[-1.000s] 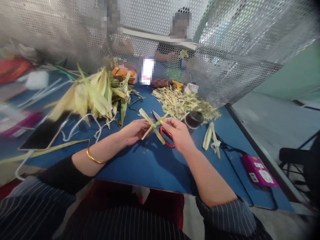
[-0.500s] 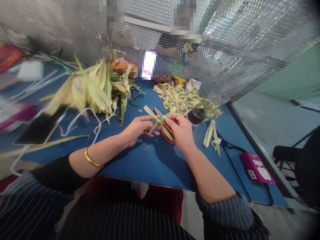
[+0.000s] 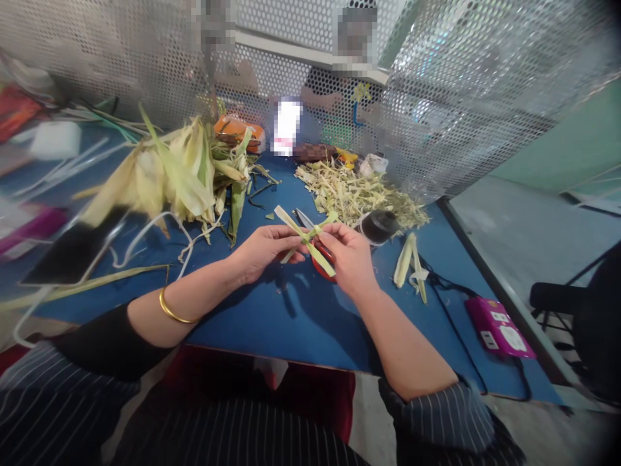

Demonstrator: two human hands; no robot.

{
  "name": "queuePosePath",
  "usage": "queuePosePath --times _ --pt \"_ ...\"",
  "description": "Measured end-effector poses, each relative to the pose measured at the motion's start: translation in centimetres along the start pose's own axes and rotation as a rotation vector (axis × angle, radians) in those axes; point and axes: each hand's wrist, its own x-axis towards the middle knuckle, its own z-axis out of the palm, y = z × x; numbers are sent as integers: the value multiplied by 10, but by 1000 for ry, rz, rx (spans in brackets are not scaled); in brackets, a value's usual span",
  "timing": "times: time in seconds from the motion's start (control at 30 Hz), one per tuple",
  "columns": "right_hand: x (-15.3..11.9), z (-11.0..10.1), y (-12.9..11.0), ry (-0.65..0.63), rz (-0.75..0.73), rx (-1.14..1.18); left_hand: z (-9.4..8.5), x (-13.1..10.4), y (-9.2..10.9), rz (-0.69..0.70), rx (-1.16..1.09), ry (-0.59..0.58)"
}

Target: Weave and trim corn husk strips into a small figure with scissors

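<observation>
Above the middle of a blue desk (image 3: 301, 330), well in from its near edge, a knotted cross of pale-green, flat husk strips (image 3: 321, 260) hangs between two bare hands. The left hand (image 3: 264, 254) pinches it beside the knot, thumb against fingers; the right hand (image 3: 353, 259) pinches the opposite side, other fingers curled.

I judge the piece very light, springy along its ribbons but quick to split or crease, with smooth faces that may slide. I would grip close to the knot, thumb flat against fingertip, and spare the loose ends.

The knot's underside is hidden from me, as are the strip ends beneath the right-hand fingers. Red-handled metal scissors (image 3: 303, 218) show only in part behind the strips and hand; whether they lie on the desk or hang from the fingers, I cannot tell. A black, round-topped spool (image 3: 380, 226) partly covers the shredded pale husk pile (image 3: 349, 194). Toward the desk's far left corner my view blurs, and the mesh screen (image 3: 160, 71) obscures people beyond.
</observation>
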Motion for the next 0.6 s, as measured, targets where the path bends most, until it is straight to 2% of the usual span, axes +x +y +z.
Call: queuePosePath --times 0.1,0.33,0.6 --pt "1 -1 1 -6 -16 6 -1 0 0 -7 -2 -19" --pt "-1 2 -3 -7 -14 55 0 -1 1 35 89 86" --pt "0 -3 -5 8 -26 4 -2 -2 5 -14 131 62"
